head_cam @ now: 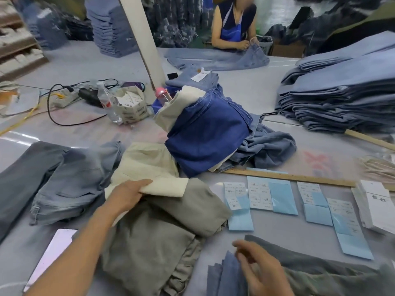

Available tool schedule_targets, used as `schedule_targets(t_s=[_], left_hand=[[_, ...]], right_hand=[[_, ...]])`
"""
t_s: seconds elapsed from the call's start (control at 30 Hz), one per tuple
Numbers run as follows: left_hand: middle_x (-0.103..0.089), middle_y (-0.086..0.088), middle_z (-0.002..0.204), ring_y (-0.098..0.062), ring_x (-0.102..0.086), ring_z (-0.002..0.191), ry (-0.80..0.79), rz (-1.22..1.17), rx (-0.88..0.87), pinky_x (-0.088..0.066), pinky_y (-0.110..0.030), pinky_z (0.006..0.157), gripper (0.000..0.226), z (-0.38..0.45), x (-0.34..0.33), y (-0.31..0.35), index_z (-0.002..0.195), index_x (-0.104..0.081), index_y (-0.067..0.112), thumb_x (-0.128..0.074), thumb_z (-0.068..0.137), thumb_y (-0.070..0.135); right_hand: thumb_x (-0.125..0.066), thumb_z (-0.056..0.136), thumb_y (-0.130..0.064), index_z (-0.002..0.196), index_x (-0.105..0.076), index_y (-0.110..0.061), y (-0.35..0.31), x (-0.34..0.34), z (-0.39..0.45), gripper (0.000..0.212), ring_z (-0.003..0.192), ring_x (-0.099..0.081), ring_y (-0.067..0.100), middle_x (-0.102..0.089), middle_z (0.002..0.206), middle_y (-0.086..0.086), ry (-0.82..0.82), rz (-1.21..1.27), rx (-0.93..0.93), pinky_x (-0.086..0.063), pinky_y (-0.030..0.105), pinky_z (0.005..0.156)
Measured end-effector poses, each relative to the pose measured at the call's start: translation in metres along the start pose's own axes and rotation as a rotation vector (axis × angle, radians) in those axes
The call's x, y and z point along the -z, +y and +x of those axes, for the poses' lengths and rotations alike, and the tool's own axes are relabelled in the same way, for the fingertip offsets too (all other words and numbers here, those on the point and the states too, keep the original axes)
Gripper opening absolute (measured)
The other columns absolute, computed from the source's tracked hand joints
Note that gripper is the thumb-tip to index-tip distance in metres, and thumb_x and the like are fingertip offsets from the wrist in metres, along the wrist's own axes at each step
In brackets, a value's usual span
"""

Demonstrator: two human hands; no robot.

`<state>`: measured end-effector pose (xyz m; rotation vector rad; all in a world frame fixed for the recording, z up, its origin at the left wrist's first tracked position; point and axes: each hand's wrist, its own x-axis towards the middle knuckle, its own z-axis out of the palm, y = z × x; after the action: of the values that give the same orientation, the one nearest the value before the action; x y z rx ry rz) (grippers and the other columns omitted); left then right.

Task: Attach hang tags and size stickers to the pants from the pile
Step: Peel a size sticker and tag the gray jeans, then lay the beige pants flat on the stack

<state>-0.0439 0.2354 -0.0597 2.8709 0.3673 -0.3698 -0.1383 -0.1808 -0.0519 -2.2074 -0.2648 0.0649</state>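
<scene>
Cream pants point(147, 167) under left fingers point(145, 183)

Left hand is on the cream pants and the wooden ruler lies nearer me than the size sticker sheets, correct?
Not quite. The head view shows the wooden ruler beyond the size sticker sheets, not nearer you. The left hand is on the cream pants.

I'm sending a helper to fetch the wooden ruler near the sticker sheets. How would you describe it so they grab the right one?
Start at the heap of dark blue pants in the middle of the table. Along its near edge lies a long wooden ruler, just beyond the row of blue sticker sheets. Unlike the other wooden stick by the tall folded stack, it shows printed marks.
</scene>
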Motion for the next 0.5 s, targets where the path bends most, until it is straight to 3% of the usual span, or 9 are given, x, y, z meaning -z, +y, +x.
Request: schedule_targets(t_s=[0.1, 0.2, 0.27, 0.33, 0.37, 0.43, 0.5], left_hand=[[-0.064, -0.007, 0.138, -0.032, -0.060, 0.123, 0.123, -0.024, -0.043, -0.047, -0.039, 0.096, 0.040, -0.007, 0.053, 0.004, 0.135, -0.062, 0.040, -0.060, 0.095, 0.039], [-0.074, -0.013, 0.112, -0.040, -0.067, 0.102, 0.353, -0.077, -0.095, -0.050, -0.041, 0.078, 0.043, -0.035, 0.094, 0.041, 0.118, -0.070, 0.036, -0.049, 0.082, 0.045], [-0.074, -0.018, 0.100, -0.043, -0.069, 0.094, 0.477, -0.047, -0.118, -0.056, -0.044, 0.076, 0.042, -0.060, 0.111, 0.068, 0.114, -0.072, 0.030, -0.049, 0.082, 0.043], [-0.074, -0.015, 0.082, -0.039, -0.071, 0.077, 0.586, 0.112, -0.179, -0.059, -0.042, 0.065, 0.023, -0.088, 0.112, 0.098, 0.103, -0.075, 0.022, -0.069, 0.084, 0.033], [-0.071, -0.012, 0.070, -0.035, -0.070, 0.063, 0.619, 0.163, -0.227, -0.056, -0.037, 0.053, 0.018, -0.104, 0.109, 0.113, 0.092, -0.076, 0.017, -0.081, 0.077, 0.025], [-0.065, -0.009, 0.059, -0.029, -0.063, 0.048, 0.631, 0.111, -0.319, -0.047, -0.031, 0.040, 0.026, -0.129, 0.101, 0.135, 0.085, -0.076, 0.010, -0.088, 0.063, 0.008], [-0.071, -0.006, 0.076, -0.024, -0.067, 0.064, 0.593, -0.114, -0.366, -0.051, -0.034, 0.052, 0.030, -0.137, 0.092, 0.139, 0.104, -0.074, 0.012, -0.080, 0.075, 0.013]], right_hand=[[-0.077, 0.090, -0.021, 0.115, -0.071, -0.033, -0.048, -0.030, 0.034, 0.028, 0.091, -0.073, 0.017, -0.076, 0.099, -0.006, -0.309, 0.325, -0.140, -0.059, 0.030, 0.083], [-0.075, 0.083, -0.037, 0.134, -0.058, -0.018, -0.098, -0.068, 0.066, 0.058, 0.112, -0.070, 0.023, -0.073, 0.121, 0.007, -0.500, 0.894, -0.432, -0.056, 0.040, 0.099], [-0.069, 0.086, -0.043, 0.141, -0.051, -0.016, -0.140, -0.083, 0.084, 0.064, 0.125, -0.063, 0.022, -0.067, 0.134, 0.006, -0.531, 1.091, -0.469, -0.048, 0.045, 0.109], [-0.068, 0.086, -0.051, 0.137, -0.057, -0.012, -0.175, -0.087, 0.103, 0.065, 0.127, -0.061, 0.025, -0.066, 0.134, 0.010, -0.447, 1.179, -0.445, -0.044, 0.047, 0.110], [-0.072, 0.083, -0.053, 0.124, -0.068, -0.010, -0.189, -0.084, 0.114, 0.059, 0.118, -0.067, 0.025, -0.072, 0.121, 0.012, -0.392, 1.247, -0.463, -0.050, 0.045, 0.105], [-0.081, 0.081, -0.047, 0.087, -0.076, -0.012, -0.212, -0.073, 0.130, 0.036, 0.081, -0.074, 0.019, -0.075, 0.084, 0.007, -0.316, 1.282, -0.540, -0.060, 0.032, 0.074], [-0.076, 0.089, -0.032, 0.095, -0.073, -0.008, -0.219, -0.061, 0.143, 0.025, 0.070, -0.072, 0.018, -0.075, 0.080, 0.007, -0.196, 1.119, -0.642, -0.057, 0.026, 0.059]])
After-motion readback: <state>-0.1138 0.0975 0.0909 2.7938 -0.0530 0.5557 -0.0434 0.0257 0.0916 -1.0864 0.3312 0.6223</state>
